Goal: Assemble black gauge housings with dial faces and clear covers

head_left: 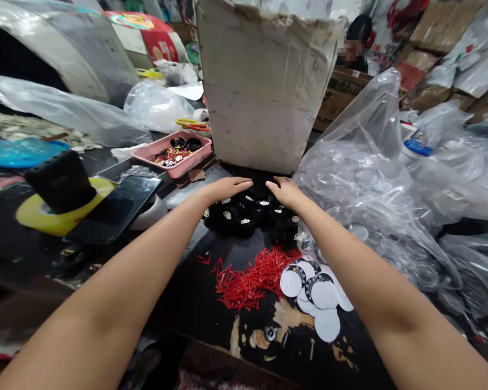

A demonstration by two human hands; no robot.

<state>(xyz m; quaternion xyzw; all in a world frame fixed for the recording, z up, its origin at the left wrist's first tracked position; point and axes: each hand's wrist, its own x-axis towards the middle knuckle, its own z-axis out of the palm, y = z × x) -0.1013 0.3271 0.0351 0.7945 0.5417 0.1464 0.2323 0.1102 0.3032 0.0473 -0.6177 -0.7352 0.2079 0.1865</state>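
My left hand [226, 188] and my right hand [287, 192] lie flat with fingers released, grasping nothing, on the pile of black round parts [250, 212], just before the big cardboard box [264, 86].

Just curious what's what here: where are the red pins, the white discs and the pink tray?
red pins [248, 279], head view, middle of the heap
white discs [324, 295], head view, face of one disc
pink tray [187, 162], head view, front wall

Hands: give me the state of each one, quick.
Left hand: open, flat, palm down on the pile of black parts, holding nothing.
Right hand: open, resting on the same pile, gripping nothing.
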